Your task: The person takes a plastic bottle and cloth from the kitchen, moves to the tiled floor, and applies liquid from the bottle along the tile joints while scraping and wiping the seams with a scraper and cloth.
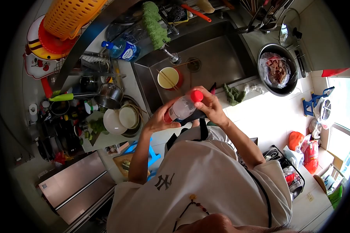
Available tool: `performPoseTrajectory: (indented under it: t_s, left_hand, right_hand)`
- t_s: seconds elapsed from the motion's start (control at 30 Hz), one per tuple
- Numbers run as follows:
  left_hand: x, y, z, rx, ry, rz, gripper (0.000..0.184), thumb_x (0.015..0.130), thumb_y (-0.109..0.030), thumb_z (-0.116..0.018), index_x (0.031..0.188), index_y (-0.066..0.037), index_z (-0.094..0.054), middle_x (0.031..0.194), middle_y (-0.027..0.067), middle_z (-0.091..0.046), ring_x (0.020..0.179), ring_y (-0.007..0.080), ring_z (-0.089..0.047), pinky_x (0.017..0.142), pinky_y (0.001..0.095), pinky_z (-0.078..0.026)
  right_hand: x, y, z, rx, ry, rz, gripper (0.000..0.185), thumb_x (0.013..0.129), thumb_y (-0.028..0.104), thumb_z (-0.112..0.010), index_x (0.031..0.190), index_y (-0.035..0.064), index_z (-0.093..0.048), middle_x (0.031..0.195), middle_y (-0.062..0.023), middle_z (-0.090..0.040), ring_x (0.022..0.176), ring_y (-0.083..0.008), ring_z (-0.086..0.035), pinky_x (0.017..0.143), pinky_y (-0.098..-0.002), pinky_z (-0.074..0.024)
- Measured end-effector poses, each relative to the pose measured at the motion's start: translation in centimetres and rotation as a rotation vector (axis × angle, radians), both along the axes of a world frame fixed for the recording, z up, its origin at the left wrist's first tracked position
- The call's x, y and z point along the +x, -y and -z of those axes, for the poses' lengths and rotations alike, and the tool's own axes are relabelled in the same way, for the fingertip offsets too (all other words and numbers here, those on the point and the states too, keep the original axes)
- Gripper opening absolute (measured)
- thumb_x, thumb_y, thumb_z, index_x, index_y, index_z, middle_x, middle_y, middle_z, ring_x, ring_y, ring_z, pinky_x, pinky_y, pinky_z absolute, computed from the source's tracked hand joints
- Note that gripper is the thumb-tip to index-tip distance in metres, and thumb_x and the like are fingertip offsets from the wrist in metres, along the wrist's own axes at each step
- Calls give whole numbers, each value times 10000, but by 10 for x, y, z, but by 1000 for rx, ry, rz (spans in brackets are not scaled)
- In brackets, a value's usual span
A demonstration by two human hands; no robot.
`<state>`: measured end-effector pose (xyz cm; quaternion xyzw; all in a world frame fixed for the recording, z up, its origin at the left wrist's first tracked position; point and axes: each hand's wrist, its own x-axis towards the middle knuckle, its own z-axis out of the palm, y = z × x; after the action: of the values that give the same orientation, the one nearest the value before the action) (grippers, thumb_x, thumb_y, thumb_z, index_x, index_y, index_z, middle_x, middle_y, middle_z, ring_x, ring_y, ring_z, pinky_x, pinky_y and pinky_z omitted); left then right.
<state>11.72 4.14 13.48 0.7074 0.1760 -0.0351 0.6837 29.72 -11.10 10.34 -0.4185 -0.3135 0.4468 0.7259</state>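
Near the front edge of the sink, a clear plastic bottle with a red cap is held tilted between both hands. My left hand is wrapped round its lower part. At the top, my right hand has its fingers on the red cap and the neck. Beyond the bottle, a bowl with chopsticks across it sits in the metal sink. The faucet's end hangs over the sink beside the bowl.
A metal basin with bagged meat stands right of the sink. Left are a blue bottle, a saucepan and stacked plates. A green cloth lies on the front edge. An orange basket stands at upper left.
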Motion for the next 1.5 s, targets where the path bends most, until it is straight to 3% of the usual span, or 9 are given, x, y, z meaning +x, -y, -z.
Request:
performPoseTrajectory:
  t_s: [0.13, 0.17, 0.3, 0.37, 0.5, 0.63, 0.77, 1.3, 1.5]
  left_hand:
    - [-7, -20, 4, -324, -232, 77, 703, 750, -256, -791, 1323, -22, -458, 1184, 99, -594, 1125, 187, -541, 972, 351, -424]
    - [-7, -23, 5, -192, -261, 46, 686, 750, -252, -788, 1312, -24, -468, 1185, 105, -593, 1122, 184, -543, 961, 350, -433]
    - [-2, -30, 8, 407, -279, 7, 627, 721, -223, -779, 1250, -26, -507, 1131, 133, -592, 1059, 237, -580, 877, 361, -477]
    - [3, -36, -1, 720, -274, 44, 637, 699, -214, -785, 1239, -20, -508, 1104, 139, -583, 1030, 277, -587, 869, 374, -475]
    - [13, -51, -16, 920, -395, 99, 665, 662, -183, -787, 1242, -15, -509, 1115, 138, -543, 1023, 314, -570, 872, 391, -465]
    - [25, -56, -24, 991, -431, 187, 668, 666, -193, -779, 1245, -8, -504, 1124, 147, -533, 1021, 333, -565, 872, 392, -463]
    - [35, -60, -26, 1046, -419, 235, 660, 669, -191, -775, 1240, 0, -506, 1126, 159, -536, 1013, 347, -566, 865, 400, -469]
    - [40, -59, -31, 1121, -418, 267, 645, 673, -199, -770, 1233, -18, -506, 1120, 151, -532, 998, 355, -567, 815, 421, -485]
    - [36, -55, -32, 1112, -420, 231, 644, 668, -205, -776, 1221, -6, -514, 1109, 159, -538, 997, 358, -567, 832, 417, -478]
  right_hand:
    - [-9, -11, 28, 45, -486, -131, 445, 924, 267, -614, 1279, 31, -488, 1233, -82, -530, 1152, -186, -509, 1014, -331, -387]
    - [-13, -16, 33, 47, -622, -141, 466, 925, 280, -610, 1298, 36, -475, 1248, -87, -529, 1165, -186, -506, 1024, -337, -387]
    - [-25, -3, 86, -354, -477, 71, 484, 937, 295, -590, 1323, 40, -447, 1268, -110, -528, 1157, -197, -524, 944, -352, -472]
    - [-22, 20, 104, -478, -316, 137, 379, 925, 198, -586, 1251, 25, -500, 1195, -125, -572, 1011, -191, -601, 849, -327, -510]
    - [-10, 66, 133, -584, 144, 254, 274, 891, 90, -559, 1151, 7, -542, 1105, -135, -609, 870, -219, -647, 760, -324, -529]
    - [4, 87, 129, -618, 378, 390, 242, 882, 37, -524, 1121, 7, -540, 1075, -132, -615, 832, -280, -652, 709, -344, -542]
    - [18, 100, 110, -662, 768, 452, 330, 822, -12, -549, 1147, 39, -530, 1081, -153, -559, 978, -350, -563, 808, -403, -501]
    - [25, 109, 110, -702, 815, 411, 370, 775, -25, -590, 1135, 43, -542, 1118, -130, -536, 1058, -346, -516, 876, -412, -464]
    - [33, 111, 119, -680, 1047, 440, 414, 754, 5, -612, 1160, 49, -537, 1128, -114, -535, 1089, -317, -498, 881, -407, -447]
